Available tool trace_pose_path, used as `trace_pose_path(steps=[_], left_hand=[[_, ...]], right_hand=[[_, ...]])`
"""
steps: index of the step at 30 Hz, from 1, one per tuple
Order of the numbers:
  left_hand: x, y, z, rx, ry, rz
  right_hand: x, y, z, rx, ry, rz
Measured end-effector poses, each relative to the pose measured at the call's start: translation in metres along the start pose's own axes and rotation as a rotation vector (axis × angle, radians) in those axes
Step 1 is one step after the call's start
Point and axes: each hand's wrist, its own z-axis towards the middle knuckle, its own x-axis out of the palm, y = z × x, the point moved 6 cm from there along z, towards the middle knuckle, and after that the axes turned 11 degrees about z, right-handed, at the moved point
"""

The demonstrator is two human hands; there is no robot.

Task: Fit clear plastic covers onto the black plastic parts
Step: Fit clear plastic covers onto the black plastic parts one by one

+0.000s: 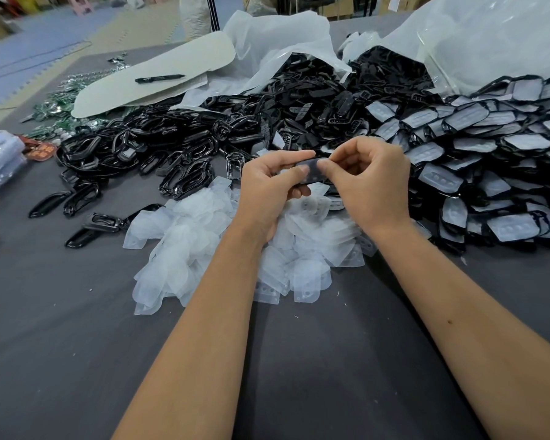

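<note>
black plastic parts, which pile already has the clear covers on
The heap on the right: each black part there carries a frosted clear cover. The glossy black frames piled at left are bare.

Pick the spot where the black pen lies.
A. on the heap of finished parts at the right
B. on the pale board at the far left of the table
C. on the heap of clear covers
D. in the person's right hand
B: the black pen lies flat on the pale board, far behind both hands.
</note>
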Motion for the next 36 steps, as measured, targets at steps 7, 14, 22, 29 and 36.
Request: trace_pose_path(steps=[7,14,22,29,36], left_hand=[[0.0,0.0,0.0,-0.01,-0.004,0.0],[0.001,-0.004,-0.002,0.01,0.025,-0.051],[0.001,-0.004,-0.002,0.022,0.018,-0.032],[0.001,-0.003,-0.001,0.045,0.0,-0.004],[0.0,-0.002,0.0,0.054,-0.012,0.005]], right_hand=[[0.0,-0.006,0.0,0.031,-0.001,0.03],[0.009,-0.024,-0.001,0.353,0.091,0.419],[0.011,-0.022,-0.002,0.396,0.107,0.488],[0.009,-0.021,-0.002,0.332,0.069,0.437],[0.01,-0.021,-0.002,0.306,0.07,0.414]])
